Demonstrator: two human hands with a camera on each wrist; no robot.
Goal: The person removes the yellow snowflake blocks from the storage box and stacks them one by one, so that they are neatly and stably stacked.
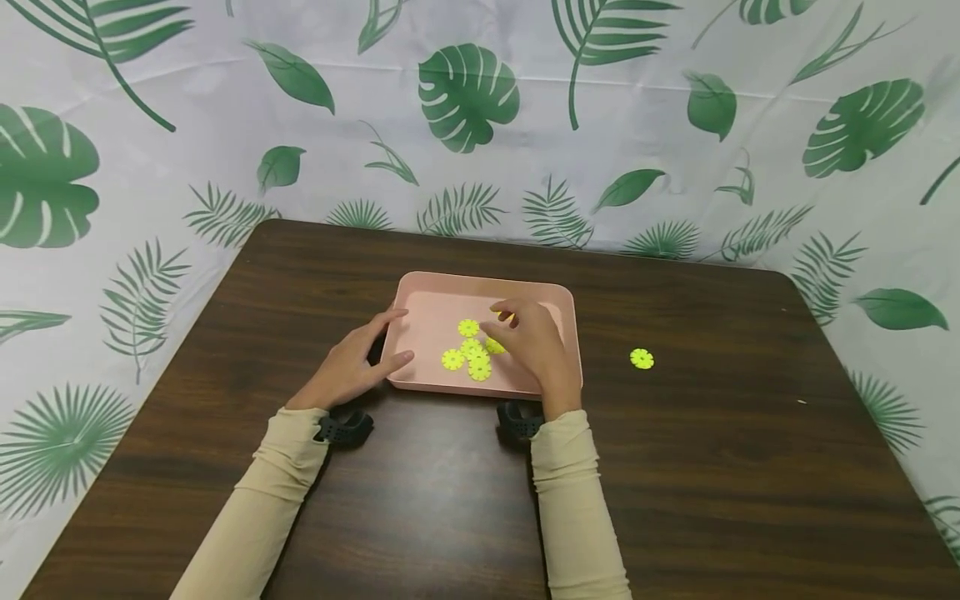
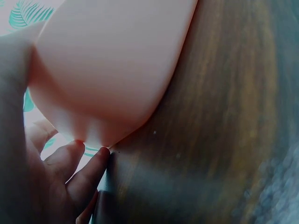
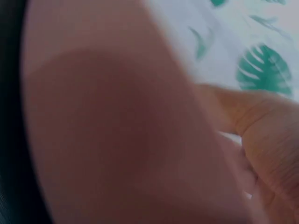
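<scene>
A pink tray (image 1: 431,375) lies on the dark wooden table, with several yellow notched discs (image 1: 452,359) near its middle, some overlapping. My left hand (image 1: 347,360) holds the tray's left end: thumb and index finger reach over the rim. In the left wrist view, other fingertips (image 2: 100,156) touch the tray's outer wall (image 2: 117,79). Over the tray's right half is my right hand (image 1: 534,342), its thumb and curled fingers around a yellow notched disc (image 1: 504,315) that shows only partly. The right wrist view is blurred, mostly filled by the tray wall (image 3: 117,130).
A single yellow disc (image 1: 642,358) lies on the table (image 1: 720,433) to the right of the tray. A white cloth printed with green leaves (image 1: 630,150) hangs behind the table. Black straps (image 1: 347,428) sit at both wrists.
</scene>
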